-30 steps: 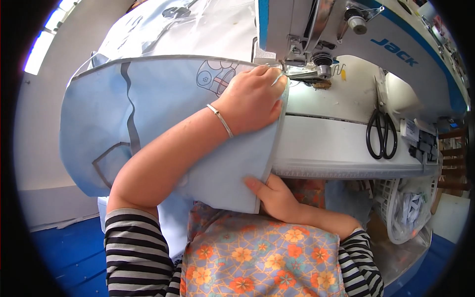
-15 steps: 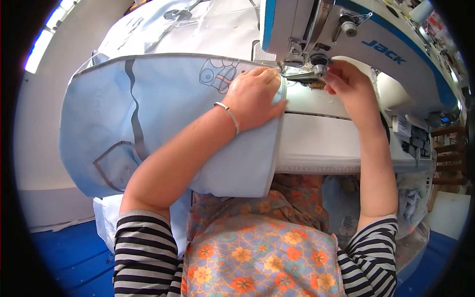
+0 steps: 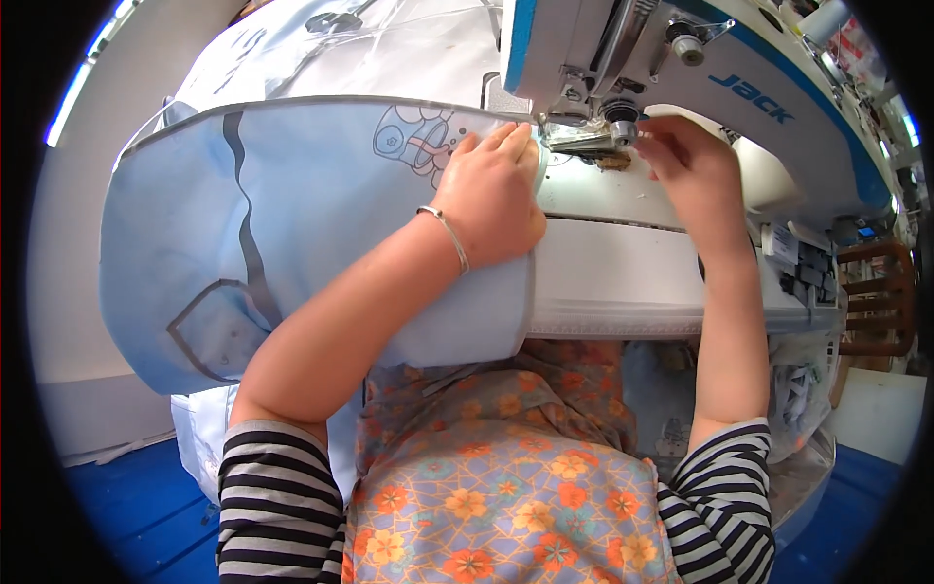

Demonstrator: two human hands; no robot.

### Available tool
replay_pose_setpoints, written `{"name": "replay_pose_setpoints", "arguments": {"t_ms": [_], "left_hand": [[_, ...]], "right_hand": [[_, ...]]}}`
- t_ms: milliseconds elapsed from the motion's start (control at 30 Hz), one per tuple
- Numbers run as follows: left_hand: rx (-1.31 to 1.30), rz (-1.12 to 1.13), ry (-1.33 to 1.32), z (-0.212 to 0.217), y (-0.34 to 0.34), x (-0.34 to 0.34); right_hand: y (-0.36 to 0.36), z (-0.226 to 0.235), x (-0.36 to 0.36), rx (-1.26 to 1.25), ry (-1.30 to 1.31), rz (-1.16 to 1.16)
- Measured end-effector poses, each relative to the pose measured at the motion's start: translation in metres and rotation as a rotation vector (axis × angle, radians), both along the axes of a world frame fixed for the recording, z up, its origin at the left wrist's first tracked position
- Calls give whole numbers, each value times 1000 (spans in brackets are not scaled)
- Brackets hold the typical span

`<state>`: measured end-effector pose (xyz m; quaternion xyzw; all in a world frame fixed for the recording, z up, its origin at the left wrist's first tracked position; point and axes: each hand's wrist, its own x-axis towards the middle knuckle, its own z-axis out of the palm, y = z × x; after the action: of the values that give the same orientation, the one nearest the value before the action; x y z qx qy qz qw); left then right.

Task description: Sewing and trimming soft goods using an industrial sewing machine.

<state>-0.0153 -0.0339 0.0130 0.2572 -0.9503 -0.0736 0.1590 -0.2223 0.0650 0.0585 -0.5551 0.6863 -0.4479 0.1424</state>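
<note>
Nearest, the cloth [image 3: 292,224] hangs off the desk [image 3: 623,282] edge toward the lap, and a loose fold drapes down on the left. Its weight could drag the seam off line if the pressing eases.

The left hand [image 3: 491,195] lies flat and open on the pale blue cloth, fingers spread, pinning its right edge just beside the presser foot [image 3: 584,144]. The fingertips sit very near the needle area; a small slide forward would likely bring them under it. A bangle [image 3: 446,238] on that wrist might catch the fabric edge.

The right hand [image 3: 691,170] is loosely curled at the foot, fingertips touching or nearly touching the metal; whether it pinches anything I cannot tell. It has the least room, boxed between the machine [image 3: 700,68] head above and the bed below.

Open room is to the left, where cloth spreads wide across the desk. Farther on, more cloth [image 3: 341,49] is piled behind, which could snag what feeds through.
</note>
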Motion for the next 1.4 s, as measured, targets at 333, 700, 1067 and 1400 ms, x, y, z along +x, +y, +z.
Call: {"name": "replay_pose_setpoints", "arguments": {"t_ms": [333, 700, 1067, 1400], "left_hand": [[-53, -86, 117, -16, -30, 3], [-27, 33, 54, -21, -50, -6], [36, 112, -2, -17, -48, -3], [-54, 102, -67, -18, -43, 1]], "right_hand": [[130, -27, -43, 153, 634, -346], [131, -3, -4, 306, -846, 187], [25, -15, 106, 492, -1305, 87], [1, -25, 124, 297, -1396, -50]]}}
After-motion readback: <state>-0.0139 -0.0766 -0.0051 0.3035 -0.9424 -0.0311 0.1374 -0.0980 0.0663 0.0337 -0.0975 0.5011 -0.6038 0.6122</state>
